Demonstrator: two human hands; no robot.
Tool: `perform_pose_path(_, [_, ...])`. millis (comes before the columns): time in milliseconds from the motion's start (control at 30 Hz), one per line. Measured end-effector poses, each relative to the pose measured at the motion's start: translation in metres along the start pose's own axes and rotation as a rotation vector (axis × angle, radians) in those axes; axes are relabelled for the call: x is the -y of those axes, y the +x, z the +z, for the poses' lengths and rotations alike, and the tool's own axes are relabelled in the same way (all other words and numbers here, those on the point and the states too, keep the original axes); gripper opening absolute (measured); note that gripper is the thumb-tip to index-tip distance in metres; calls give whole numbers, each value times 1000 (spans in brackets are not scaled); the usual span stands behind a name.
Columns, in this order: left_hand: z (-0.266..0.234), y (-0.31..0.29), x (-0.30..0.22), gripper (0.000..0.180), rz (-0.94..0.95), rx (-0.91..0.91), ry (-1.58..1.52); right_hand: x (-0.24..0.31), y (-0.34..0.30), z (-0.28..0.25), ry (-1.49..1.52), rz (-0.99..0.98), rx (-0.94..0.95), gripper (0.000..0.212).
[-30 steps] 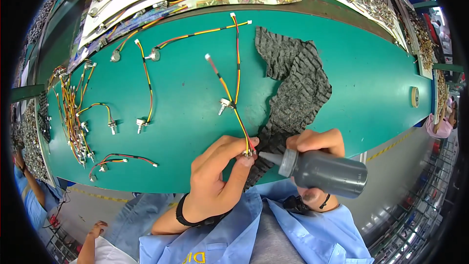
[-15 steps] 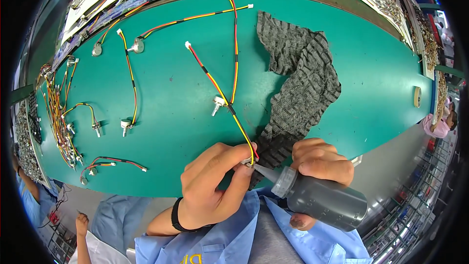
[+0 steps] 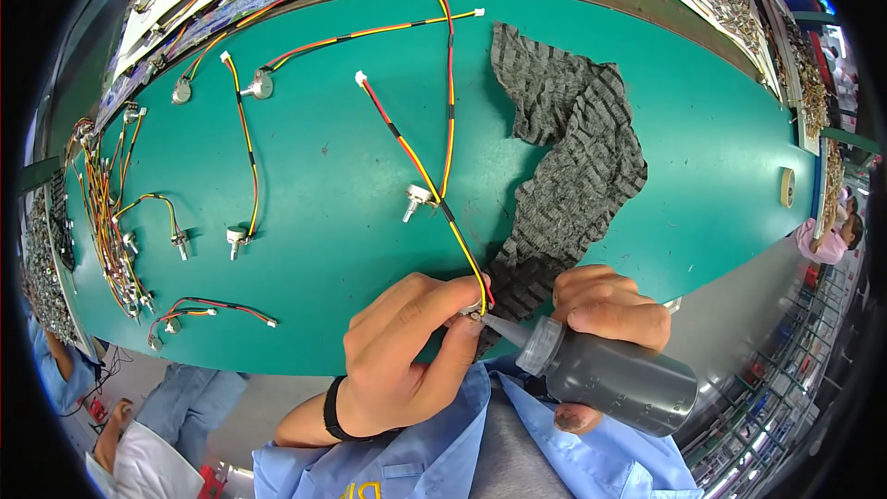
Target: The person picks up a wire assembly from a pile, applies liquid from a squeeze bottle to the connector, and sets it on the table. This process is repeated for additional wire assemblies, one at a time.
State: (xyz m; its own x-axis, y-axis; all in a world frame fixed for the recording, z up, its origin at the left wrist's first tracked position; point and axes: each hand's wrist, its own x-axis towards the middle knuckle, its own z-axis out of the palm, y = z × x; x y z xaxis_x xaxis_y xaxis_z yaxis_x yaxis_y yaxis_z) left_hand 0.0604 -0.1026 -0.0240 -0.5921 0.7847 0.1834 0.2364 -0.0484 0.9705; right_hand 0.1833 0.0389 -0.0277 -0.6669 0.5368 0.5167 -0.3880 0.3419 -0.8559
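Across the green table (image 3: 721,157), a dark striped cloth (image 3: 582,157) is lying crumpled, its lower end reaching in behind the bottle's nozzle, between the two hands. A pale yellow roll (image 3: 787,188) is resting well off near the right edge. On the left, a tangled bundle of wired parts (image 3: 103,231) is lying along the edge, and one separate wired part (image 3: 237,236) is sitting to the right of it. Nearer the hands, a loose wired component (image 3: 418,195) is lying beneath the held piece's cable (image 3: 420,169), which is crossing over its wires. At the lower left, another person (image 3: 157,453) is showing beyond the table. The left hand (image 3: 411,342) is pinching the held component (image 3: 471,310) between thumb and forefinger, and those fingers are hiding most of it. The right hand (image 3: 614,310) is gripping a dark squeeze bottle (image 3: 619,379), fingers above and thumb below, and the bottle is tilting so that its nozzle (image 3: 506,327) is pointing up and left at the component's wire end; whether the tip is touching, one cannot tell.
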Motion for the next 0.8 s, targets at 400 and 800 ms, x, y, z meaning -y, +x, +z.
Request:
perform_pose_path(400, [0, 0, 0, 28, 3, -2, 10, -3, 4, -2, 24, -6, 51, 70])
perform_pose_path(800, [-1, -1, 0, 25, -10, 4, -3, -1, 4, -5, 9, -2, 68, 70])
